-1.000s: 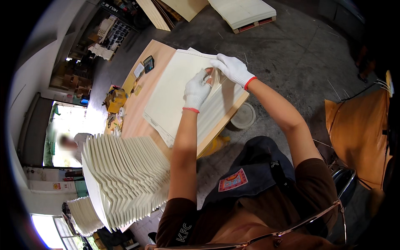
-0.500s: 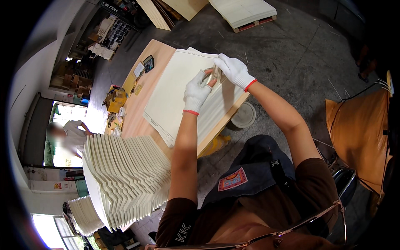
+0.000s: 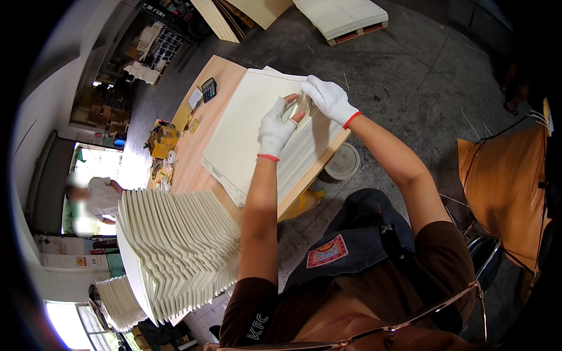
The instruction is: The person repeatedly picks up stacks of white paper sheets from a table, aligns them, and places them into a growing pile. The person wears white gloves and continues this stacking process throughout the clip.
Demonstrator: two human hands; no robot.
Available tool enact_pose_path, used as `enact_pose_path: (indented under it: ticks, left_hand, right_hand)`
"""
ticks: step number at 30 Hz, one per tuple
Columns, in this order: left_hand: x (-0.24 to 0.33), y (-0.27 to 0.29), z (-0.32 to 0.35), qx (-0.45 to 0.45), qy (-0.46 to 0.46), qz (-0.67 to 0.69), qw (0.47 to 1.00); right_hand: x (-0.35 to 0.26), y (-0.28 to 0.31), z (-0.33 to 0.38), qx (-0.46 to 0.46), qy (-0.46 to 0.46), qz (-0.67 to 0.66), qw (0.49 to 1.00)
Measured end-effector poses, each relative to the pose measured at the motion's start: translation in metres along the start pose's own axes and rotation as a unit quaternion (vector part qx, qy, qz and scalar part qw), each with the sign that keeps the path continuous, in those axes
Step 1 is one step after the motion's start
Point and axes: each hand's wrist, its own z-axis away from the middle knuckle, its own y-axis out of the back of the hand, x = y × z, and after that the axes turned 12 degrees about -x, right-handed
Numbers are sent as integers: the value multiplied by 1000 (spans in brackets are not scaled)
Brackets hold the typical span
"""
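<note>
Both my hands wear white knit gloves with red cuffs and are over the large off-white sheets [image 3: 240,123] on the wooden table. My right hand [image 3: 329,98] is closed on a shiny, translucent thing like a roll of clear tape [image 3: 304,105], partly hidden by the glove. Just left of it, my left hand [image 3: 277,130] has its bare thumb and index finger spread apart around the near side of the shiny thing. Whether those fingertips touch it I cannot tell.
Tall stacked off-white folded sheets [image 3: 181,245] stand left of my left forearm. A calculator [image 3: 209,89] and a yellow box [image 3: 164,140] sit along the table's left side. A round lidded bucket [image 3: 342,161] is beside the right edge. Another person [image 3: 104,196] stands far left.
My left index finger has straightened a little and parted from the thumb. My right hand has hardly moved. The person at far left has shifted stance, arm lowered.
</note>
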Motion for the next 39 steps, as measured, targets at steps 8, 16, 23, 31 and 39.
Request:
enact_pose_path:
  ticks: [8,16,23,31,39]
  left_hand:
    - [-2,0,-1,-2,-11,18,1000]
    - [0,-1,-1,-1,-18,8,1000]
    - [3,-5,3,82,-29,-113,990]
    - [-1,-9,2,76,-19,-139,987]
    - [14,-8,6,78,9,-120,990]
  right_hand:
    - [0,0,0,5,5,-6,1000]
    - [2,0,1,8,-2,0,1000]
    - [0,-1,2,14,-6,4,1000]
    - [7,-8,-1,26,23,6,999]
    - [-1,-2,5,38,40,22,998]
